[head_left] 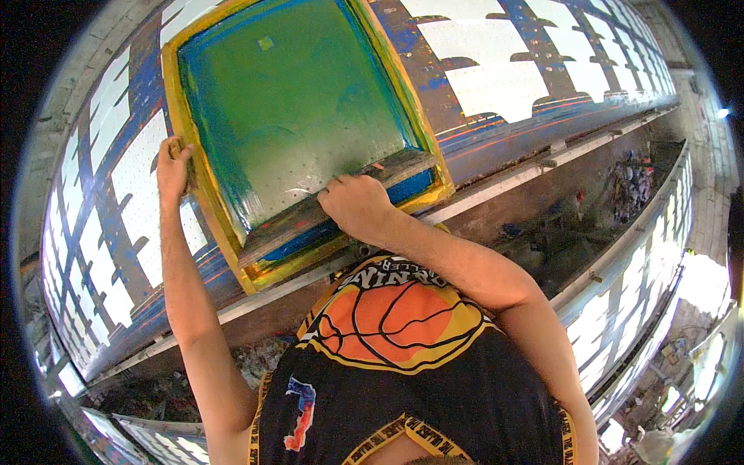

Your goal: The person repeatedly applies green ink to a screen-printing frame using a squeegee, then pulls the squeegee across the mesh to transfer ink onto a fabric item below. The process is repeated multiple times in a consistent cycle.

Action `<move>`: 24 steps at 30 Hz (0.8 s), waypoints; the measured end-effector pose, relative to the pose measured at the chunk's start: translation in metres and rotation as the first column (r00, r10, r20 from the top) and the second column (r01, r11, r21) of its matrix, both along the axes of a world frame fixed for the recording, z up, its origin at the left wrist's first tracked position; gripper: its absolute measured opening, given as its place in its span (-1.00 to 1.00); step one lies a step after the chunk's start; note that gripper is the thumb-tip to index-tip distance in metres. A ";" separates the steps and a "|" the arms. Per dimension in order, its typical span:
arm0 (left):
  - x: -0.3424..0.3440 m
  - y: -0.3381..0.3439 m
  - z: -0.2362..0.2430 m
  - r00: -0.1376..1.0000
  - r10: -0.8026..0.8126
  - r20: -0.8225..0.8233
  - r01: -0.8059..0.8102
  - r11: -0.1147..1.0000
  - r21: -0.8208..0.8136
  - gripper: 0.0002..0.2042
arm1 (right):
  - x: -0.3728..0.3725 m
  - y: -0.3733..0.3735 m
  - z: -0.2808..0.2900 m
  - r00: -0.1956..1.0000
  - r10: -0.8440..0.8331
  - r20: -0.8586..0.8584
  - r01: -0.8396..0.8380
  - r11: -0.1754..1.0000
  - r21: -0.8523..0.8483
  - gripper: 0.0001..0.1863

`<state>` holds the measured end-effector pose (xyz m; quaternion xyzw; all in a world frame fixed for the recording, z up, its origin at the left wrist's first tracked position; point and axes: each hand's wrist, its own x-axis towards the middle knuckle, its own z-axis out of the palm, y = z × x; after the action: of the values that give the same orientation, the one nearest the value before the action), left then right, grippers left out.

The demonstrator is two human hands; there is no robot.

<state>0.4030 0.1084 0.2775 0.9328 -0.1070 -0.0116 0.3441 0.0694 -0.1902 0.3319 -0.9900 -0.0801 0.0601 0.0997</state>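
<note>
A screen-printing frame (203,182) with yellow-stained edges lies tilted on the long table in front of me. Its mesh (279,101) looks green, with blue smears along the borders and a paler, wet-looking band at the near end. My left hand (174,167) grips the frame's left side, fingers curled over the edge. Across the near end of the mesh lies a wide wooden squeegee (287,225). My right hand (356,208) is closed around the squeegee's middle. Blue ink (310,239) shows between the squeegee and the frame's near edge. The squeegee's blade is hidden.
White cut fabric pieces (496,89) lie in rows on the stained table (434,58), on both sides of the frame. A rail (535,159) runs along the table's near edge. Beyond an aisle at right stands another table with white pieces (647,267). Coloured scraps (632,186) lie in the aisle.
</note>
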 end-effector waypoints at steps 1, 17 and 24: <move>0.002 -0.003 0.009 0.999 0.001 0.050 -0.002 1.000 0.022 -0.54 | -0.001 -0.005 0.002 0.999 -0.002 0.046 0.001 0.999 0.034 -0.89; 0.001 -0.217 0.132 0.983 -0.012 0.183 0.024 0.998 -0.062 -0.53 | -0.024 -0.232 0.041 0.973 0.013 0.231 -0.037 0.994 0.100 -0.89; -0.090 -0.373 0.085 0.962 0.058 0.266 -0.038 0.996 -0.083 -0.52 | -0.082 -0.408 0.038 0.979 0.053 0.195 -0.046 0.998 -0.041 -0.82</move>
<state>0.3134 -0.2650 0.3623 0.9141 -0.1303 0.1271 0.3624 -0.0128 -0.5983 0.3695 -0.9904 -0.1133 -0.0340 0.0719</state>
